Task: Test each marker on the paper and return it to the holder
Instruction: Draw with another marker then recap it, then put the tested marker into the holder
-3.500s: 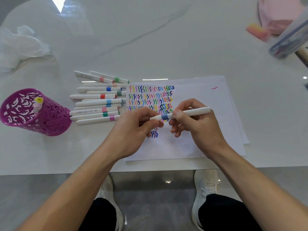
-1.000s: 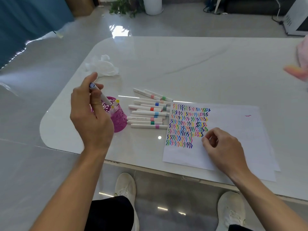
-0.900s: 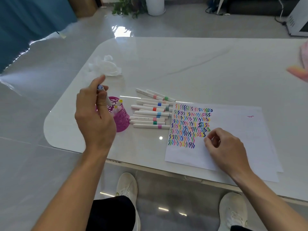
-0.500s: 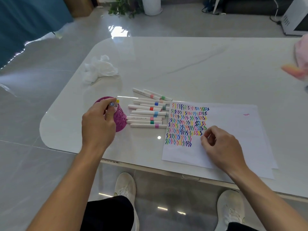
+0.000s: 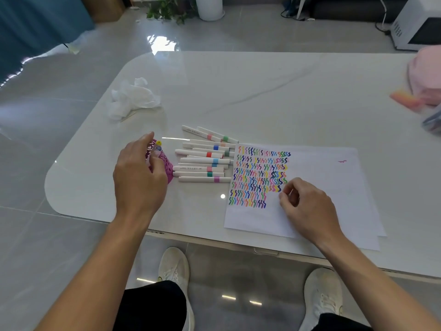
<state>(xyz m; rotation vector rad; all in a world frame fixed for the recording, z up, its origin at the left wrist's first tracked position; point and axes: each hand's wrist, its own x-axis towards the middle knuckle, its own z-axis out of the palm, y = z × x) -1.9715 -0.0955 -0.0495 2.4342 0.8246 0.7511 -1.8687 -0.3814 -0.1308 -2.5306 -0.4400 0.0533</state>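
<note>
My left hand (image 5: 138,182) hovers over the purple cut-out holder (image 5: 169,168), fingers apart, covering most of it. Two marker ends stick up from the holder beside my thumb: a blue-tipped marker (image 5: 158,148) and a yellow-tipped one (image 5: 159,142). Several white markers with coloured bands (image 5: 202,161) lie in a loose row on the table between the holder and the paper (image 5: 322,187). The paper's left part is filled with rows of coloured squiggles (image 5: 260,175). My right hand (image 5: 307,206) rests on the paper with curled fingers and holds nothing.
A crumpled white tissue (image 5: 133,99) lies at the back left of the white table (image 5: 238,91). A pink bundle (image 5: 426,72) and an orange-pink block (image 5: 405,100) sit at the far right. The table's front edge runs just above my shoes.
My left hand carried the blue marker left from the paper, lowered it into the holder and let go of it. My right hand settled onto the paper and stayed there.
</note>
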